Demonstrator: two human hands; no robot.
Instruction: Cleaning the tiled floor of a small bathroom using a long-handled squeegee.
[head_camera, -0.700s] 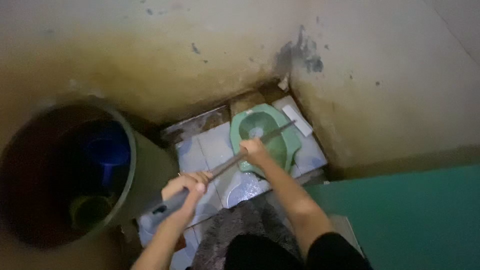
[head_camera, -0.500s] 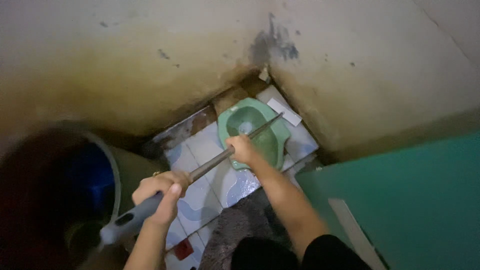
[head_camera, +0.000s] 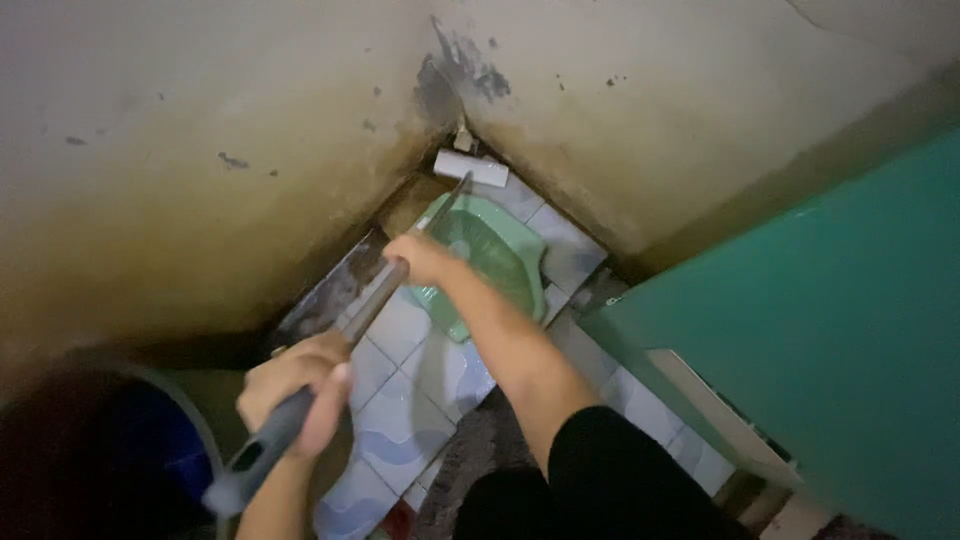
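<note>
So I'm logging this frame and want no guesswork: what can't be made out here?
Head view only:
- Working end of the long handle: hidden behind the right hand, over the green squat pan.
- Barrel: cut by the edge, too dark.
- Handle's near end below the left hand: blurred.

Tight corner: stained walls (head_camera: 200, 200) left and behind, green door (head_camera: 850, 330) right, perhaps a barrel (head_camera: 120, 460) lower left.

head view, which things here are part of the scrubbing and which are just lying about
In use:
- long grey brush handle, gripped by the left hand near its end and the right hand further down
- green squat toilet pan, where the handle's far end reaches

Lying about:
- large water barrel
- white block in the corner
- teal door
</note>
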